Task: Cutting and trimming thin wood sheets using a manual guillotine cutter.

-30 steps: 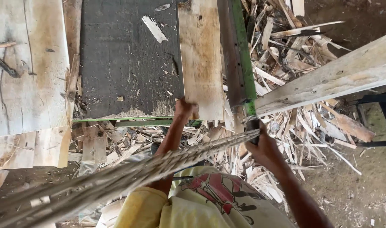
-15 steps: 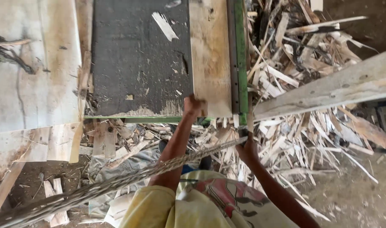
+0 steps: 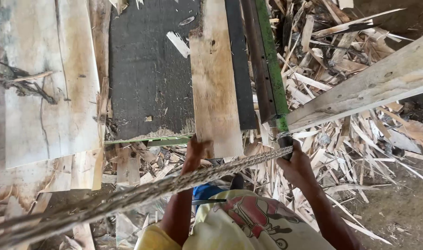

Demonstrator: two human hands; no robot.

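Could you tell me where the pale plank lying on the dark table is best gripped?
Probably at its near end: the plank overhangs the table edge there, so fingers wrap it from below. The left hand already sits at that end's left corner.

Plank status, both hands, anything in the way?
Left hand grips the plank at its near end. Right hand on the green bar. Frayed rope crosses in front of both arms.

Daylight falls on a dirt floor (image 3: 396, 222) strewn with splintered wood scraps (image 3: 341, 83) beside a dark worktable (image 3: 146, 83).
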